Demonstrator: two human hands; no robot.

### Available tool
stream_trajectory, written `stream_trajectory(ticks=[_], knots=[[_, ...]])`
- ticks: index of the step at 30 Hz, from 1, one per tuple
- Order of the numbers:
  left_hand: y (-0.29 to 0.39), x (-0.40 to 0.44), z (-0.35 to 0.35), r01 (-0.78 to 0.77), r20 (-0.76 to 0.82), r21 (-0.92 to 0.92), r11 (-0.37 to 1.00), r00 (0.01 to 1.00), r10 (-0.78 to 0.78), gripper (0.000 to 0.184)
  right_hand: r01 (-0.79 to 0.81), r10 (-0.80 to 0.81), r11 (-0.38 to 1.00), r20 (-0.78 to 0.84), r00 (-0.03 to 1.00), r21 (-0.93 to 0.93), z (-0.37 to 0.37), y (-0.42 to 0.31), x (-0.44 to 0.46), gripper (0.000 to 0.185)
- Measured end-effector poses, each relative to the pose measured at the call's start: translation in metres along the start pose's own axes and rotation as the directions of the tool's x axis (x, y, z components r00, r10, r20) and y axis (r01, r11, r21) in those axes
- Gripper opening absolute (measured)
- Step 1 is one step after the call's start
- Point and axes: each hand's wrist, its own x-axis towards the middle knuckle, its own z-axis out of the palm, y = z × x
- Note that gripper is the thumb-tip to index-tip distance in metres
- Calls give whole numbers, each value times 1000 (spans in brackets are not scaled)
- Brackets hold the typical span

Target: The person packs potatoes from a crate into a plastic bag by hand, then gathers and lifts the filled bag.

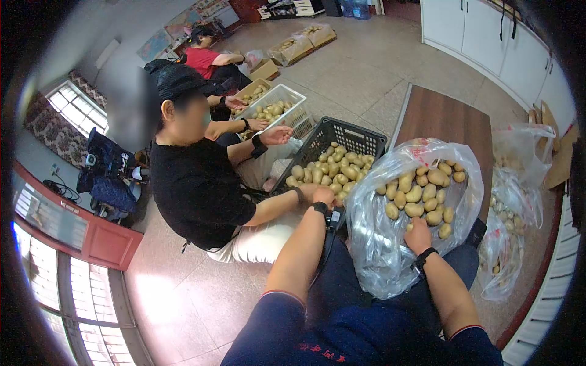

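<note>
My right hand (pixel 419 236) is inside the clear plastic bag (pixel 378 256), its fingers curled around a potato (pixel 410 227) that is mostly hidden. Several more potatoes (pixel 414 194) lie in the bag, which is spread open across my lap and the brown board. My left hand (pixel 323 196) is at the near edge of the black crate (pixel 357 129), close to the potatoes (pixel 332 166) in it. Its fingers are hidden from my view. A co-worker's hand (pixel 309 190) is right beside it, partly overlapped.
A co-worker in black (pixel 195 183) sits close on my left; others sit farther along the row. A white crate (pixel 297 97) of potatoes stands beyond the black one. Potato bags (pixel 510 213) stand at right, below white cabinets (pixel 482 30). The brown board (pixel 442 122) lies ahead.
</note>
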Motion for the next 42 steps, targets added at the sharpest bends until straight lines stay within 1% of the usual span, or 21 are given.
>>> stream_trajectory(ticks=[2, 3, 5, 6, 7, 9, 11, 13, 15, 17, 19, 21, 22, 25, 26, 29, 31, 35, 37, 39, 42], knots=[[4, -1, -3, 75, 64, -29, 997, 995, -73, 29, 16, -15, 999, -16, 1000, 44, 0, 3, 1, 38], [7, 2, 1, 228, 10, -531, 816, 965, -264, 27, 29, -26, 992, -26, 999, 124, 2, 5, 2, 39], [16, 8, 10, 257, 66, -886, 386, 894, -442, 26, 39, -33, 979, -34, 999, 202, 7, 10, 5, 40], [33, 3, -10, 269, 215, -962, 50, 855, -472, 23, 16, -12, 962, -16, 1000, 273, 11, 12, 8, 43], [45, 2, -22, 250, 363, -923, -292, 816, -450, 21, -8, 7, 940, 2, 1000, 342, 13, 13, 11, 46], [53, 5, -27, 220, 334, -930, -295, 842, -424, 21, -70, 53, 920, 54, 997, 385, 3, 0, 11, 48], [73, -3, -51, 288, 371, -909, -302, 889, -269, 22, -137, 101, 895, 107, 989, 423, 7, 0, 12, 51], [97, -11, -72, 295, 375, -913, -284, 880, -290, 26, -158, 117, 798, 107, 987, 581, 25, 3, 21, 41], [109, -13, -76, 317, 337, -936, -155, 933, -124, 30, -174, 89, 778, 168, 982, 604, -4, -18, 14, 41], [122, -19, -85, 309, 318, -945, -105, 945, -75, 35, -191, 58, 756, 227, 972, 626, -31, -43, 11, 42], [131, -21, -89, 358, 358, -934, -12, 934, 19, 37, -55, -50, 838, 177, 983, 542, -39, -54, 14, 58], [138, -24, -92, 367, 366, -930, 3, 929, 51, 40, 6, -85, 817, 111, 990, 576, -37, -66, 16, 52], [141, -24, -92, 397, 395, -918, -6, 914, 94, 40, 68, -119, 793, 43, 992, 605, -37, -73, 17, 45], [142, -24, -91, 442, 418, -894, -69, 880, 226, 38, 158, -245, 753, 49, 968, 639, -57, -97, 12, 46], [141, -23, -91, 460, 405, -880, -121, 858, 315, 36, 159, -244, 753, 48, 968, 638, -53, -96, 14, 46], [131, -8, -67, 420, 338, -894, -153, 859, 385, 32, 190, -271, 751, 32, 962, 633, -45, -96, 16, 49], [127, -6, -64, 404, 308, -898, -175, 861, 406, 31, 258, -345, 763, 36, 938, 593, -54, -102, 12, 47], [122, -11, -68, 354, 240, -909, -221, 876, 418, 28, 248, -335, 748, 29, 942, 615, -43, -93, 11, 44], [123, -8, -64, 319, 259, -919, -232, 932, 255, 27, 321, -360, 720, -64, 931, 616, -28, -80, 12, 43], [121, -11, -80, 327, 276, -917, -229, 934, 228, 27, 318, -336, 841, -37, 941, 437, -32, -70, 7, 43], [109, -8, -76, 296, 260, -891, -343, 954, 147, 24, 251, -256, 897, -34, 966, 363, -32, -47, -1, 42]])
